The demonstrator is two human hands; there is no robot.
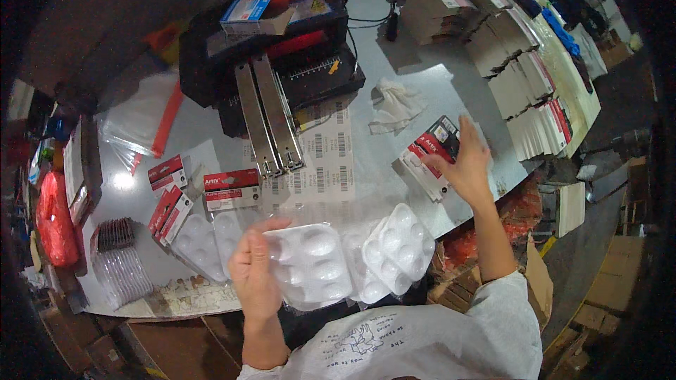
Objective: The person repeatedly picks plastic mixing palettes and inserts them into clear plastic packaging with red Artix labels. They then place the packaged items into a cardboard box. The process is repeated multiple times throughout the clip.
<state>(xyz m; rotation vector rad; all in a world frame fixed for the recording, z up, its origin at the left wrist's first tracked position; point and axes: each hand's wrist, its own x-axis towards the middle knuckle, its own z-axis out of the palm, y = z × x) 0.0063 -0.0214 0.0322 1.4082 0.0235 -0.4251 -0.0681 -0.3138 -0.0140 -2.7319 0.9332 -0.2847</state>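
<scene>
The left hand [255, 274] is pinching a white palette [310, 265] by its left edge at the table's [415, 91] near rim, keeping it level. The right hand [465, 162], fingers spread, is reaching over a header card [431, 151], apparently for picking.

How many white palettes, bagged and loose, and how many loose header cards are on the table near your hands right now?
Loose white palettes: 2, one in the left hand at, one beside it.
Bagged palettes with red header cards: 3.
Stack of header cards under the right hand: 1.
Total: 6
</scene>
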